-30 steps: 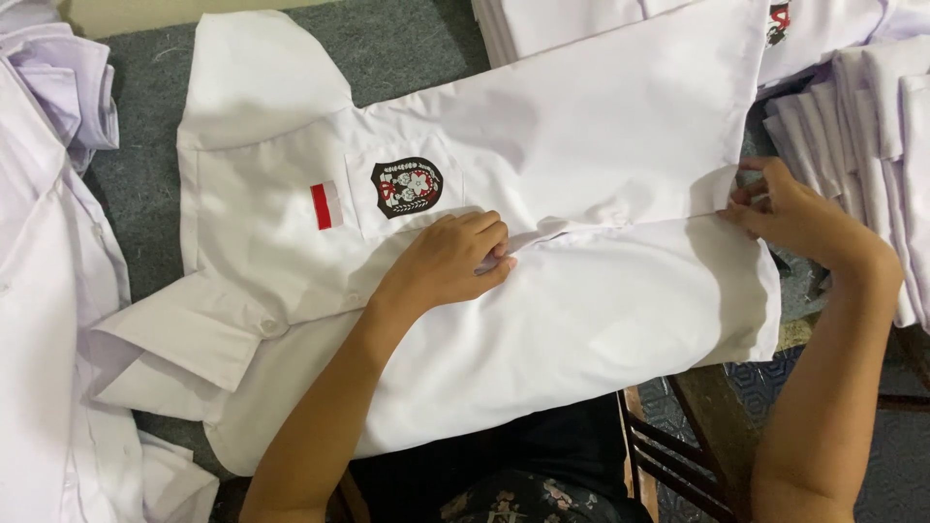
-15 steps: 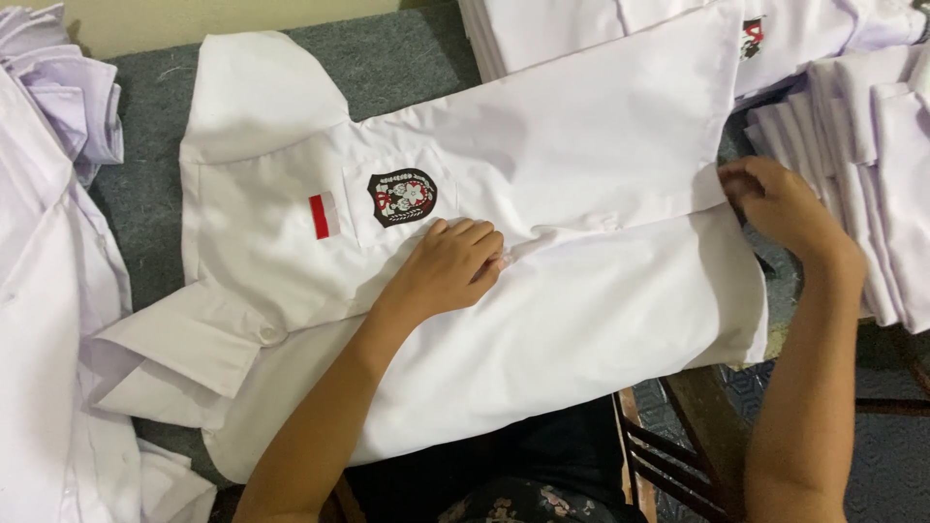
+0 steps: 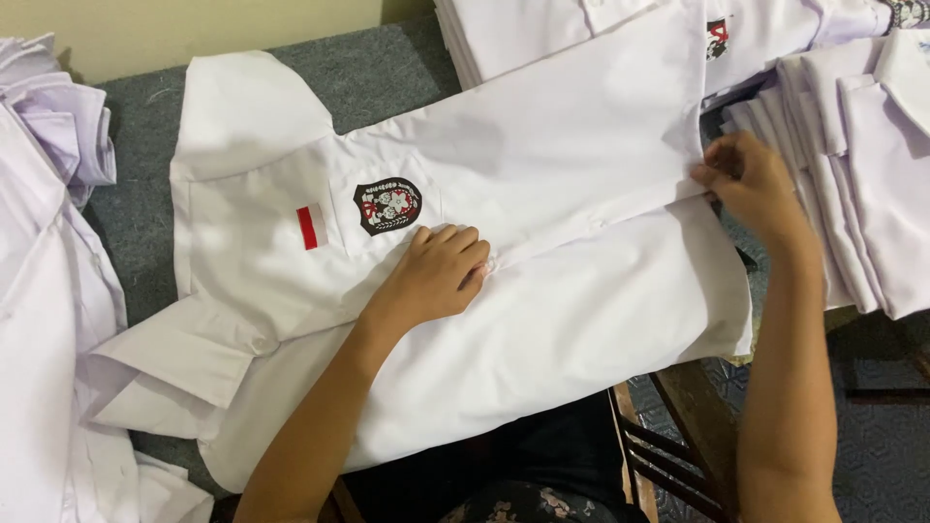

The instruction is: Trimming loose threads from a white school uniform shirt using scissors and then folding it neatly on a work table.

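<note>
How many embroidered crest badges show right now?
2: one on the pocket of the spread shirt, the badge by the left hand; another badge top right. Stacked shirts may hide more.

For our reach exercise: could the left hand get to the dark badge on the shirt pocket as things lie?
Probably yes. The left hand rests on the shirt just below the badge, with only bare white cloth between them.

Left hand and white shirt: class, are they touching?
Touching. The head view shows the left hand pressed flat on the white shirt beside its badge.
</note>
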